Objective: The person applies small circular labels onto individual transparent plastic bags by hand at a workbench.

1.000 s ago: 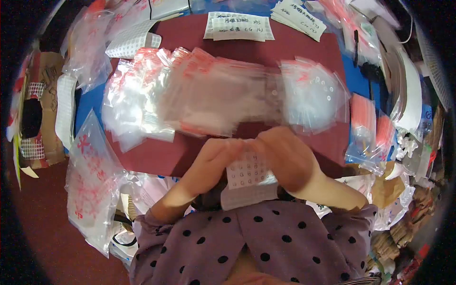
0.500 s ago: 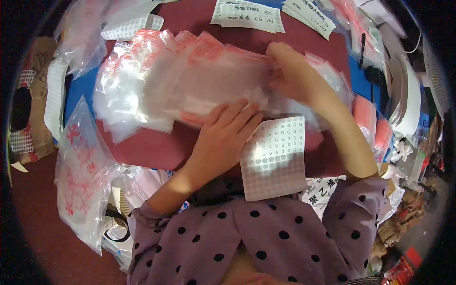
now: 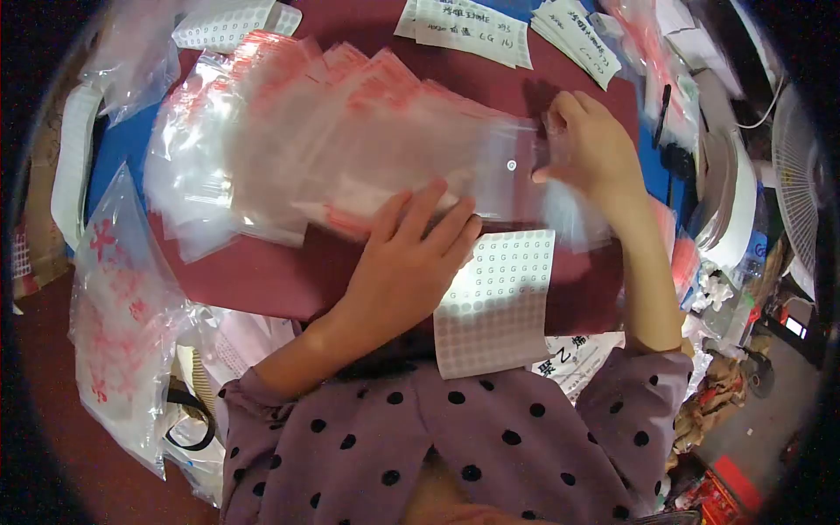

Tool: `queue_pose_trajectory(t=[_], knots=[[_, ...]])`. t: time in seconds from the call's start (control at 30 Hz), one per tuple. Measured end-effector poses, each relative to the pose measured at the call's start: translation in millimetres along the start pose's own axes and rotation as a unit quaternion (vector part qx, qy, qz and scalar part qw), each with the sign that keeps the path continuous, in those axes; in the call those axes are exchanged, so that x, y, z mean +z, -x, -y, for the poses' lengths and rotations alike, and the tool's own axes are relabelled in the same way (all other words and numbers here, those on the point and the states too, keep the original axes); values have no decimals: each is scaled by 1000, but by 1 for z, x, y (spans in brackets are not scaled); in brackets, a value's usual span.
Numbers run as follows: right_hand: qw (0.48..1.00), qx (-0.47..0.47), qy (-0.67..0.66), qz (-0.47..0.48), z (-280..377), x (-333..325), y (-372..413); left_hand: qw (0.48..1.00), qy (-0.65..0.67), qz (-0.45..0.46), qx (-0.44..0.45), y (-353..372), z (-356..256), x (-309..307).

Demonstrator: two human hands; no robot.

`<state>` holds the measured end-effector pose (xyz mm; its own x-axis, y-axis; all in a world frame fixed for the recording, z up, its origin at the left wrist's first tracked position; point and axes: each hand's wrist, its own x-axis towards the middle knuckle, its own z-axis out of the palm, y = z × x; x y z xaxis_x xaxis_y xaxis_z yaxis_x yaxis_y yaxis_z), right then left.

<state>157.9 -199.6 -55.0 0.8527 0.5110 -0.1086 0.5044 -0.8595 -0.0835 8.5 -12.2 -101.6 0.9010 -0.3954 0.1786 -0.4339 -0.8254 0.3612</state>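
Observation:
My left hand (image 3: 411,254) lies with its fingers spread on the lower edge of a fanned row of clear zip bags (image 3: 350,149) with red seal strips. Beside its fingertips is a sheet of round stickers (image 3: 494,302) printed with the letter G, its lower part without letters. One bag at the row's right end carries a round G sticker (image 3: 512,165). My right hand (image 3: 591,149) is curled just right of that sticker, thumb toward it. It seems to grip blurred clear bags (image 3: 573,219) below its palm; the fingers partly hide them.
Handwritten paper slips (image 3: 472,35) lie at the table's far edge, near another sticker sheet (image 3: 229,26). A large clear bag with red print (image 3: 118,315) hangs at the left edge. A white fan (image 3: 796,162) stands at the right.
My right hand has moved right and slightly down from the row's upper edge, and the bag with the G sticker now shows. The bags at the right have shifted. My left hand stays nearly in place.

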Motion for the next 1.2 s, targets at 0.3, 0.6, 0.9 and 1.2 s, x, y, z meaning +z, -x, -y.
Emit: queue_pose_trajectory(t=[0.3,0.6,0.9,1.2], knots=[[939,-113,-319,64,22,-3,-4,1000,-10,-10,12,1,0,-2],[909,-124,-397,23,29,22,-5,1000,-4,-2,24,0,0,-2],[992,-118,12,-49,38,-3,-7,998,33,-27,40,0,2,5],[994,-92,0,-62,40,2,-7,997,47,-41,46,-3,2,-1]])
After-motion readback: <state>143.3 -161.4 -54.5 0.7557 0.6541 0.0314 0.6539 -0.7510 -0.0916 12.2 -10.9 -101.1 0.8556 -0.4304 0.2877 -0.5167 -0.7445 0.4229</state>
